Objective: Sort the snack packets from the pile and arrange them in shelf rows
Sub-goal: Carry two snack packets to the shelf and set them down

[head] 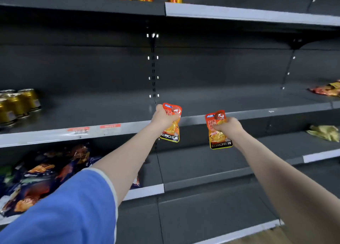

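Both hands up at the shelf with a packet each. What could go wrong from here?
1. The left hand and right hand each grip an orange packet, left packet and right packet, by the upper half, in front of the shelf edge; hanging bottoms may snag it.
2. Set upright, the soft pouches may topple.

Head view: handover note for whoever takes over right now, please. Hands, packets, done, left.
Left hand grips one orange packet; right hand grips a matching orange packet. Both are held upright in front of the middle shelf, not yet set down.
Pile of mixed packets lies on the lower left shelf.
A few loose packets lie at the far right of the middle shelf; yellow ones on the shelf below.
Done: no row visible yet.
Left: place these two, then sort the pile.
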`<state>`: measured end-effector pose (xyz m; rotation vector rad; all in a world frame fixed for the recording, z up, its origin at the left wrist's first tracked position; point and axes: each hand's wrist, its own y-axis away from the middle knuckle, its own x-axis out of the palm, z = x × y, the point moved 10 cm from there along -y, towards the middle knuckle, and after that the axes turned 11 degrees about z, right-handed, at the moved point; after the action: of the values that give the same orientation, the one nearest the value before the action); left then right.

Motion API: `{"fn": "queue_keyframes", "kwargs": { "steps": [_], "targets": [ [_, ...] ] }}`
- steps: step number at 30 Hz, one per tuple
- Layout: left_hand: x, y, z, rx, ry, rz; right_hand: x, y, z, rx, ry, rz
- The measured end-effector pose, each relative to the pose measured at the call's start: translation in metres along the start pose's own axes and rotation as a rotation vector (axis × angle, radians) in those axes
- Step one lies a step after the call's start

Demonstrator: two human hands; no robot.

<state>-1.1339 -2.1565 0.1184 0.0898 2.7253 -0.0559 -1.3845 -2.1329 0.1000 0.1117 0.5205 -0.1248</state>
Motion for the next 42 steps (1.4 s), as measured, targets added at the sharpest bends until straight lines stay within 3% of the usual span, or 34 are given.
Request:
{"fn": "queue_keyframes", "kwargs": {
  "steps": [9, 16, 29, 42],
  "targets": [
    [-0.006, -0.117, 0.008, -0.128, 0.062, -0.284, -0.016, -0.177, 0.031, -0.150, -0.075, 0.204],
    [-0.027, -0.176, 0.029, -0.200, 0.047, -0.390, 0.011, -0.254, 0.043, -0.155, -0.136, 0.350],
    [-0.042, -0.257, 0.054, -0.226, -0.033, -0.324, 0.047, -0.313, 0.062, -0.142, -0.187, 0.363],
    [-0.043, -0.288, 0.072, -0.305, -0.158, -0.362, 0.066, -0.349, 0.054, -0.107, -0.039, 0.384]
  ]
}}
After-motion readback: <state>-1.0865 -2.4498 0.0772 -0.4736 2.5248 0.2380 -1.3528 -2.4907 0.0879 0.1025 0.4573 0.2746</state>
